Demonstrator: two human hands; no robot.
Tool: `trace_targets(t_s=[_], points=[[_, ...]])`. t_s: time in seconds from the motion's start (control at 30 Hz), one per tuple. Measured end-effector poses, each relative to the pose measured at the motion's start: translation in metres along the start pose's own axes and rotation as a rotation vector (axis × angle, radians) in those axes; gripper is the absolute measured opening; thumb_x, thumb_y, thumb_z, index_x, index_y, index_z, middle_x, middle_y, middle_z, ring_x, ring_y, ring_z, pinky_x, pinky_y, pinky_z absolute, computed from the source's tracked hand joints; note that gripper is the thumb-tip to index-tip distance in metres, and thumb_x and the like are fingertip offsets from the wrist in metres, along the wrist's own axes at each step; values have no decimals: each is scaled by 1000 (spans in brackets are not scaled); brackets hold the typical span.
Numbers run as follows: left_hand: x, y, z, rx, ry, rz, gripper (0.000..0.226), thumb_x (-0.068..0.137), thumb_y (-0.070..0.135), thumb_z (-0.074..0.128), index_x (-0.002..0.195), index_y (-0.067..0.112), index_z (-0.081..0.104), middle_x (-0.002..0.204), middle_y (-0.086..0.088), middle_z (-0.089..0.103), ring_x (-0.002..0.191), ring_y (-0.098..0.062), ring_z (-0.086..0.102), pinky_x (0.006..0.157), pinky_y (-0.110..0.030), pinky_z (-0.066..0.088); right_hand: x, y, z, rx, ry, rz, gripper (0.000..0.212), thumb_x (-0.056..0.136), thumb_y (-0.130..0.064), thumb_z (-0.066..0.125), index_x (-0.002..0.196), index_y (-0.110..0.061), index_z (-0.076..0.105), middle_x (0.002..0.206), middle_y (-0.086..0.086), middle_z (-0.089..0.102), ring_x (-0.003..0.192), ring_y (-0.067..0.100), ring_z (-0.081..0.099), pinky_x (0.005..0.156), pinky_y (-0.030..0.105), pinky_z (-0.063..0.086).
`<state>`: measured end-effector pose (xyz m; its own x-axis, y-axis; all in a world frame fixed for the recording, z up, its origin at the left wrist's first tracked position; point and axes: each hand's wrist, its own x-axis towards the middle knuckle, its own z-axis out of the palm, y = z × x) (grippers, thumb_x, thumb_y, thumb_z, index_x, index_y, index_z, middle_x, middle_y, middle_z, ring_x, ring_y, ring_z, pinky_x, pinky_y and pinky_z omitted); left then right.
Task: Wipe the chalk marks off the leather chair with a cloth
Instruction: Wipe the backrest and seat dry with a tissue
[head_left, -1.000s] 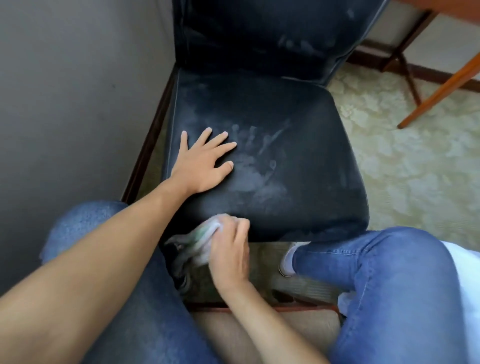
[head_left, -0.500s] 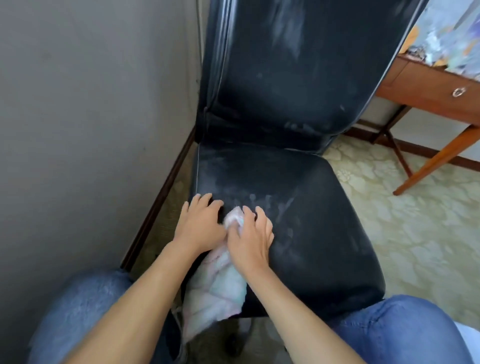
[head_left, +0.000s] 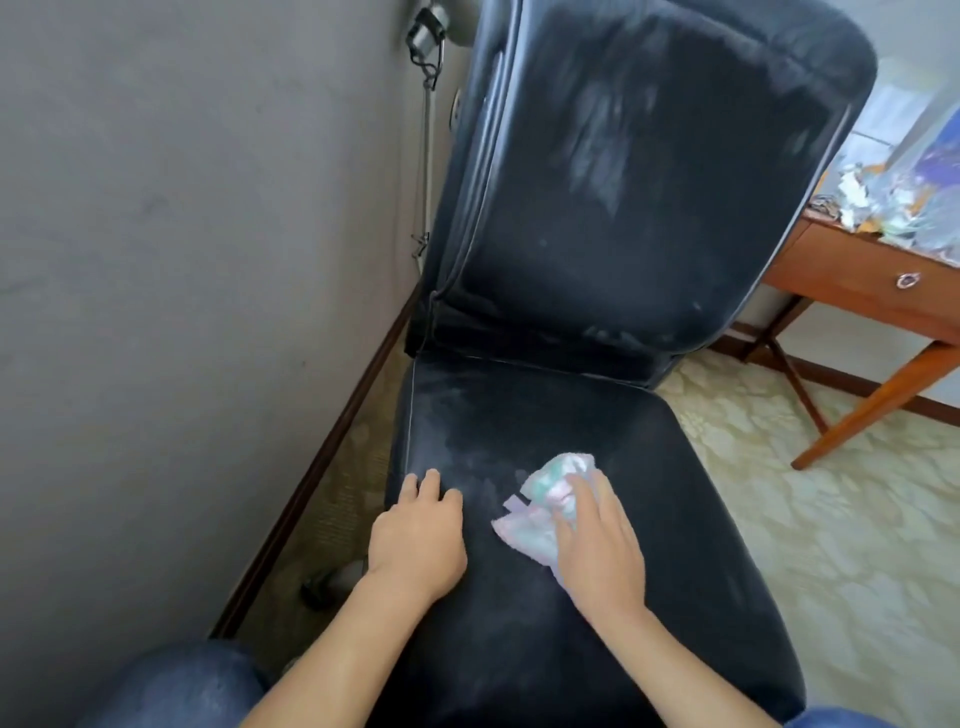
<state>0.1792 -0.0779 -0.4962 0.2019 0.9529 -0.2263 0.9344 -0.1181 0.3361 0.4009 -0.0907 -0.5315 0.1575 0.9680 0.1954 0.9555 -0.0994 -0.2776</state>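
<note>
leather chair (head_left: 597, 597): standing against the wall, seat facing the person, who is kneeling or crouching in front of it; pale chalk is dusting both the seat and the backrest.
right hand (head_left: 597, 551): pressing flat on the cloth, fingers fairly straight and lying over it, not visibly curling round it.
cloth (head_left: 540, 506): a bunched pastel rag, sitting on the middle of the seat, partly under the right palm, with its far end sticking out past the fingertips.
left hand (head_left: 418, 535): resting on the left part of the seat, fingers loosely bent and holding nothing, apparently steadying; it is well apart from the cloth.
chalk on seat (head_left: 467, 447): a hazy patch is lying beyond and between the two hands, reaching toward the rear seam.
chalk on backrest (head_left: 597, 140): broad whitish streaks are showing high up, far from either hand.
risk, smearing: a dry, loaded cloth is likely only pushing powder about, spreading the haze rather than lifting it.
risk, slipping: with the cloth merely pressed, it may be sliding out from under the palm on slick leather.
risk, fresh prints: the bare left hand may be picking up chalk and leaving marks wherever it is leaning.
risk, missed areas: seams and the high backrest are easily skipped.
</note>
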Motion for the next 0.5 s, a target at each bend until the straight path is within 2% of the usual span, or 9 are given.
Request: trace_targets(t_s=[0.07,0.1,0.17,0.2,0.27,0.3,0.37,0.5], points=[[3,-2,-1,-11,-25,8,50,104,30,47,153,22,39,172,-7,14,160,-30,9,112,-45,43,22,3,5,12,35,158,48,96,-32,50,143,-29,41,151,-1,36,129,25,48,101,43,48],[3,-3,-1,-11,-49,17,55,104,35,47,156,23,34,173,-8,10,161,-31,6,118,-45,38,26,-4,11,-23,65,177,47,93,-27,56,139,-25,46,147,4,40,120,30,52,96,45,49],[6,-2,1,12,-103,59,67,104,46,47,163,29,21,174,-12,-2,161,-36,-6,128,-46,17,20,-21,22,-97,100,80,38,87,-23,66,124,-21,59,131,8,52,98,31,53,85,43,51],[6,-1,3,25,-111,77,70,103,48,46,164,31,16,174,-13,-8,160,-37,-12,130,-47,6,13,-30,23,-127,67,-28,32,87,-26,66,118,-25,61,124,5,53,92,28,51,82,40,50],[9,0,8,28,-92,107,71,100,46,44,164,32,16,174,-11,-13,159,-32,-21,130,-51,-5,14,-33,9,-113,-62,-241,26,93,-38,55,120,-36,55,122,-6,46,96,20,48,83,33,48],[13,1,10,18,-82,118,73,98,46,45,163,32,16,174,-8,-14,158,-29,-23,129,-52,-7,25,-27,-2,-75,-129,-274,27,96,-41,51,123,-39,52,121,-10,43,99,17,49,83,32,48],[20,4,11,8,-79,123,79,95,50,44,165,33,12,174,-4,-16,158,-25,-26,128,-52,-11,51,-11,-24,20,-128,-170,29,99,-45,48,127,-40,47,120,-12,42,98,14,55,81,34,50],[38,22,15,51,-69,161,82,97,62,39,166,33,6,174,-1,-18,158,-23,-26,126,-57,-15,132,25,-64,225,246,257,37,100,-44,49,132,-24,48,126,1,47,94,26,58,72,35,45]])
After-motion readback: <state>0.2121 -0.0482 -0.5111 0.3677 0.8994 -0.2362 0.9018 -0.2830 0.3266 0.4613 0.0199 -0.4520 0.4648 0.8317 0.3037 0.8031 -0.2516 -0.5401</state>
